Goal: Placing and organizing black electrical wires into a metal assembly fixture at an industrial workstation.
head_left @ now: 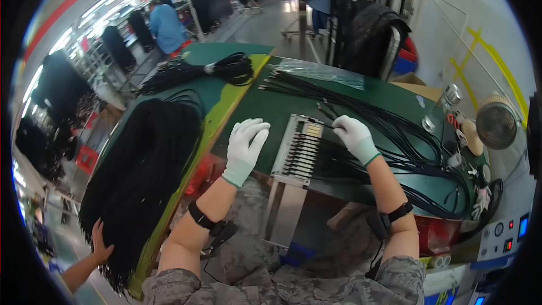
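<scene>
A metal fixture (297, 149) with a row of slots lies in front of me, and several black cable ends sit side by side in it. Pale yellowish slots show at its far end. My right hand (355, 138), in a white glove, is closed at the fixture's far right corner, its fingertips pinching a thin black cable (328, 127). To the left of the fixture my left hand (246, 146), also gloved, hovers with fingers stretched and holds nothing. Black cables (344, 164) trail rightward from the fixture, beneath my right wrist.
Loose cables (361, 104) with metal tips stretch across the green table (257, 116). A large cable heap (147, 152) and a tied bundle (206, 72) lie left. Another person's hand (100, 244) touches the heap. A fan (497, 124) and a clear bottle (437, 110) stand right.
</scene>
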`<state>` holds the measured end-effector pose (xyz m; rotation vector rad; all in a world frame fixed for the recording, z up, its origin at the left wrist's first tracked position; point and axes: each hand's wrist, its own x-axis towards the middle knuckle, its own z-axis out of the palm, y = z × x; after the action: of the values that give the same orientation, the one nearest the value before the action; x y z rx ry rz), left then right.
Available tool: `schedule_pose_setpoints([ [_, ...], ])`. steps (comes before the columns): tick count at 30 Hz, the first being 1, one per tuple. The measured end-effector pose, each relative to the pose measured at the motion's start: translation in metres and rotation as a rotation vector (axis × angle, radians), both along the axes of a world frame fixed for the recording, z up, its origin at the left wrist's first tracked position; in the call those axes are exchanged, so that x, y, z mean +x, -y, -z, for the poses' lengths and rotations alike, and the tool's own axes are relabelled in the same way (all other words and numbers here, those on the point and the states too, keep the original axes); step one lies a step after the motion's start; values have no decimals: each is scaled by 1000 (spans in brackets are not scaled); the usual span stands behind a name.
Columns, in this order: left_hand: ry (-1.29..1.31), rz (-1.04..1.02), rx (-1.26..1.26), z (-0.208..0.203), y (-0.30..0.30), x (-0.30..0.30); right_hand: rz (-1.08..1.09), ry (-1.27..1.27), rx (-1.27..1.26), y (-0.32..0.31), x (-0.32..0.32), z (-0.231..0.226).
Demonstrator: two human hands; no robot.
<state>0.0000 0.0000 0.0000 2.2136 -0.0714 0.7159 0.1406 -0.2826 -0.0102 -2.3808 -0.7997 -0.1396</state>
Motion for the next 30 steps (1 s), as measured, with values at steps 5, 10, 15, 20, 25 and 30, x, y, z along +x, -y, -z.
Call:
schedule_pose_setpoints([
  [5,17,37,20,15,62,79,-117,120,50,29,11,-13],
  [10,46,154,93,27,60,93,-252,-205,333,-4,13,-1],
  [15,88,111,91,27,49,92,-194,-239,149,-44,9,-11],
  [20,12,-5,-242,43,23,87,-164,-318,232,-19,18,-11],
  [25,-40,-15,5,46,30,88,-194,100,14,-22,15,0],
  [30,-77,-36,38,49,33,87,-145,197,-11,-14,19,0],
])
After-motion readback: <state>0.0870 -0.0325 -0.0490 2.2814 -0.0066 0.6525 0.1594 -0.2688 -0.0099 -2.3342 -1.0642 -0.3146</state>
